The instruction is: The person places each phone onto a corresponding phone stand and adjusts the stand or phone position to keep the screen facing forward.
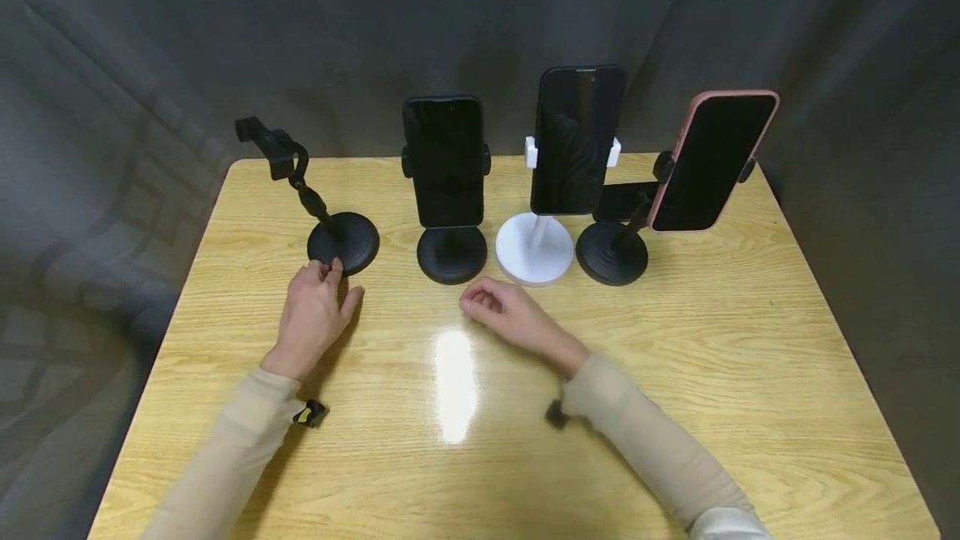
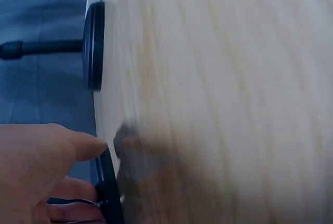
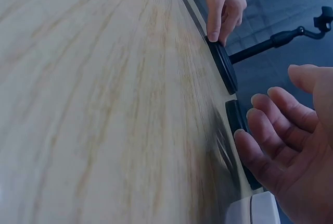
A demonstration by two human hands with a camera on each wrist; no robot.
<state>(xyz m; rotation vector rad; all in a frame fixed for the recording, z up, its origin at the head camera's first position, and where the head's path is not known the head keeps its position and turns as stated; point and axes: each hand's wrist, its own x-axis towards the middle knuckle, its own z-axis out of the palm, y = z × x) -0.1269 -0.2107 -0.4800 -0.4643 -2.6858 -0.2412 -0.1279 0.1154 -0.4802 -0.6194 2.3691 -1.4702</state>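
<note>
At the left of the table, my left hand [image 1: 311, 319] touches the front edge of the round base of a black phone stand [image 1: 351, 242] with its fingertips, the thumb held apart. That stand's clamp holds no phone; its arm leans up to the left. My right hand [image 1: 513, 311] hovers before the white stand's base, fingers loosely bent and nothing in them. In the right wrist view its fingers [image 3: 268, 130] overlap another black base. A black phone stand [image 1: 452, 261] with a black phone [image 1: 444, 165] is between the hands, slightly farther back.
A white stand [image 1: 528, 257] bears a black phone [image 1: 577, 140]. Right of it, a black stand [image 1: 611, 257] holds a pink-cased phone [image 1: 716, 161], tilted. A flat black object [image 1: 622, 197] shows behind that stand. Dark grey curtain [image 1: 360, 40] hangs beyond the wooden table [image 1: 712, 373].
</note>
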